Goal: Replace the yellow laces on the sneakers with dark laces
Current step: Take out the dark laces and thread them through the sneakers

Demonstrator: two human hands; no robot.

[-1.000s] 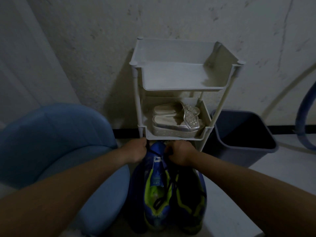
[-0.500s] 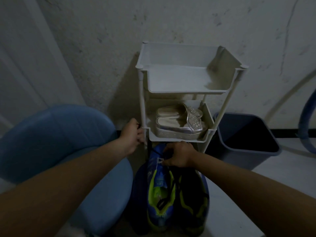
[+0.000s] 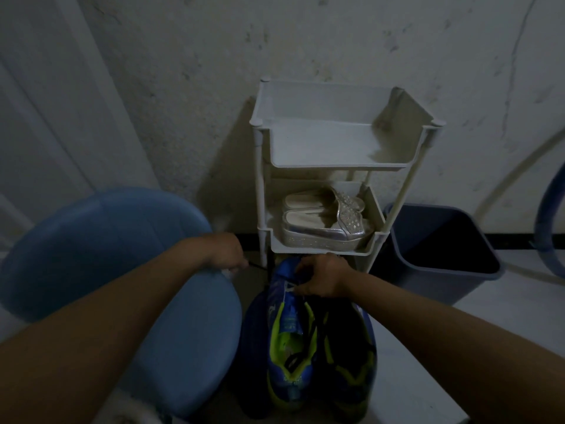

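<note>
Pinching with curled fingers, the left hand [image 3: 226, 252] holds the end of a dark lace [image 3: 256, 265]. The lace runs sideways from the pinch, to the right, toward the top of the blue sneaker [image 3: 289, 338]. The right hand [image 3: 324, 275] is curled over that top and grips it, so it is the nearer hand. I cannot tell if it pinches lace too. From the left hand, the sneaker lies to the right and lower. Its long way runs from the white rack [image 3: 260, 185] back to the person, toe end nearest them, I think. The second sneaker [image 3: 348, 362] stands just beside it.
</note>
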